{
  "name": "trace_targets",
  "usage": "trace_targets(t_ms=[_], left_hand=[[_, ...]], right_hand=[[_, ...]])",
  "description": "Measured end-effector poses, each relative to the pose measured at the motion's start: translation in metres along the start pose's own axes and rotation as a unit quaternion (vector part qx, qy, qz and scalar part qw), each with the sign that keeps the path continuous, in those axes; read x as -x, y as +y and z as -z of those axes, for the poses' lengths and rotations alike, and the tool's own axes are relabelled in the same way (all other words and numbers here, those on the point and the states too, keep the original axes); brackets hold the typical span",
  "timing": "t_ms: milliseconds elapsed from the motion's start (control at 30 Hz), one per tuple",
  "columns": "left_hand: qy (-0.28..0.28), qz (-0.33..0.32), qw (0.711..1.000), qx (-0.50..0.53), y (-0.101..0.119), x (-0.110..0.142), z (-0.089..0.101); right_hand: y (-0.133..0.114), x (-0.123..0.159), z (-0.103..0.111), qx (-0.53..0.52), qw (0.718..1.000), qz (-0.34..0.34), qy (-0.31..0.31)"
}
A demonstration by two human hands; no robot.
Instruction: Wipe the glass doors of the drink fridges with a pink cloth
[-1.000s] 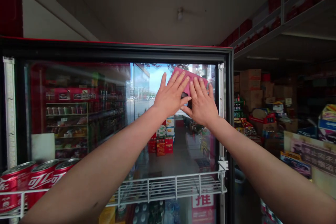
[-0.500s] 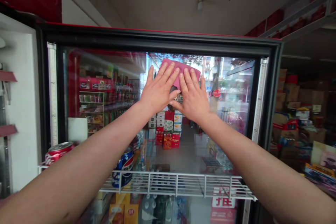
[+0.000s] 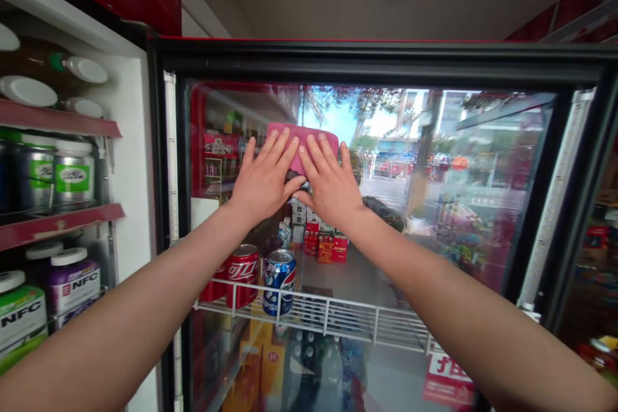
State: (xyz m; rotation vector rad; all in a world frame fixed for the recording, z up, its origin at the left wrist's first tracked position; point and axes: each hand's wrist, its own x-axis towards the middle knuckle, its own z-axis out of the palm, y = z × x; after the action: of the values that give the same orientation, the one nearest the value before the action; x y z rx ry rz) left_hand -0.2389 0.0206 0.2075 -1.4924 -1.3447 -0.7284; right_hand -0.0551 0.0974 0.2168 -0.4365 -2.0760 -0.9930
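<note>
A pink cloth (image 3: 309, 134) lies flat against the upper left part of the glass door (image 3: 434, 219) of a drinks fridge. My left hand (image 3: 264, 175) and my right hand (image 3: 328, 181) sit side by side on the cloth, fingers stretched out and pressing it to the glass. Both arms reach up and forward from the bottom corners. The lower part of the cloth is hidden under my palms.
Behind the glass a white wire shelf (image 3: 338, 318) carries a red cola can (image 3: 242, 273) and a blue Pepsi can (image 3: 279, 280). Left of the door, open fridge shelves (image 3: 58, 222) bear bottles and NFC-labelled jars (image 3: 74, 283). The black door frame (image 3: 376, 55) runs overhead.
Both hands have slid the pink cloth leftward across the glass. My view has shifted too, so the open fridge shelves at the left have come into sight.
</note>
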Motion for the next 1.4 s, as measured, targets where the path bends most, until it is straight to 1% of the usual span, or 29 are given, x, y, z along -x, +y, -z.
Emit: trace_targets(t_ms=[167,367,467,533,600,700,833,1000,1100,1400], left_hand=[[-0.032,0.022,0.999,-0.019,-0.020,0.040,0.004],[-0.079,0.041,0.996,-0.023,-0.044,0.096,0.010],[-0.102,0.046,0.993,-0.022,-0.050,0.116,0.013],[-0.115,0.048,0.992,-0.021,-0.049,0.124,0.015],[-0.123,0.053,0.991,-0.020,-0.044,0.130,0.015],[-0.124,0.059,0.990,-0.014,-0.032,0.135,0.014],[-0.114,0.056,0.992,-0.005,-0.011,0.135,0.011],[-0.115,0.048,0.992,0.008,0.017,0.128,0.009],[-0.111,0.045,0.993,0.019,0.034,0.122,0.007],[-0.093,0.015,0.995,0.032,0.093,0.104,0.003]], right_hand=[[-0.035,-0.004,-0.008,-0.016,0.999,0.019,-0.037],[-0.083,-0.002,-0.026,-0.024,0.996,0.058,-0.069],[-0.097,0.000,-0.031,-0.017,0.993,0.080,-0.083],[-0.100,0.003,-0.030,-0.011,0.990,0.095,-0.099],[-0.099,0.006,-0.026,-0.006,0.987,0.109,-0.115],[-0.092,0.013,-0.020,-0.011,0.984,0.124,-0.130],[-0.077,0.029,-0.016,-0.022,0.984,0.129,-0.123],[-0.055,0.056,-0.012,-0.041,0.985,0.134,-0.098],[-0.041,0.072,-0.005,-0.045,0.986,0.130,-0.097],[-0.003,0.122,0.009,-0.059,0.990,0.096,-0.090]])
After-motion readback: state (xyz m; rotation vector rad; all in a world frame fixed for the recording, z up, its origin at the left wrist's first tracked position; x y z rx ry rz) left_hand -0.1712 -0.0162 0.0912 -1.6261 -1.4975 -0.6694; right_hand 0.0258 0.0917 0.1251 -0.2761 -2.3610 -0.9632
